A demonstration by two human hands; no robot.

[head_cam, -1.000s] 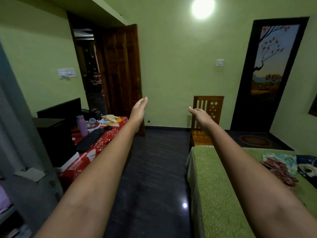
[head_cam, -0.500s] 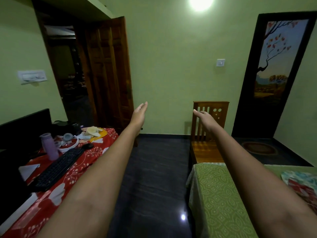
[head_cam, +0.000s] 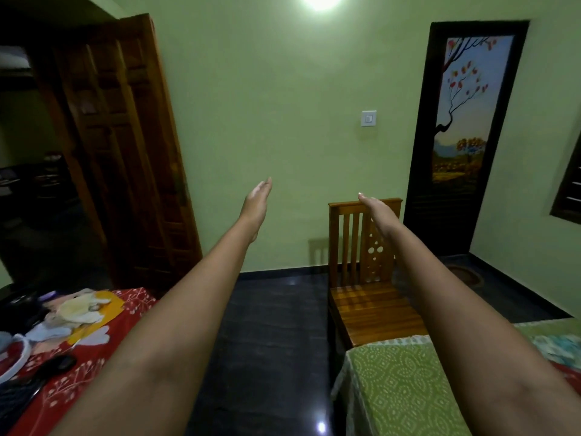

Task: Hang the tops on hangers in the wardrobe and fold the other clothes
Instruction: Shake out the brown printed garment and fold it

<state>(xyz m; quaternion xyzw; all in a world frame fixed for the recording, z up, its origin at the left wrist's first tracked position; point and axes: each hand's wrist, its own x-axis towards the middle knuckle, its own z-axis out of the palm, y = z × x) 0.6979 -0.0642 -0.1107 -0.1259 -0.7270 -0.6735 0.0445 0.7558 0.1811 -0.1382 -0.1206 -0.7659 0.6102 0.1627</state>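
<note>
Left hand [head_cam: 256, 201]: it is reaching out in front of the person, fingers straight, grip released and carrying nothing.
Right hand [head_cam: 375, 207]: it is stretching forward level with the other, grip released too, in line with the wooden chair [head_cam: 366, 278].
Clothes [head_cam: 562, 349]: they are lying at the right edge of the bed [head_cam: 396, 382], only a patterned corner showing.
Wardrobe: it is not showing here; hangers neither.
Doing it well: I would be turning toward the bed, picking one garment and judging top or not before gripping.
Surface [head_cam: 103, 341]: it is carrying cloths and a keyboard.

Head-worn view, forward over outstretched arms
</note>
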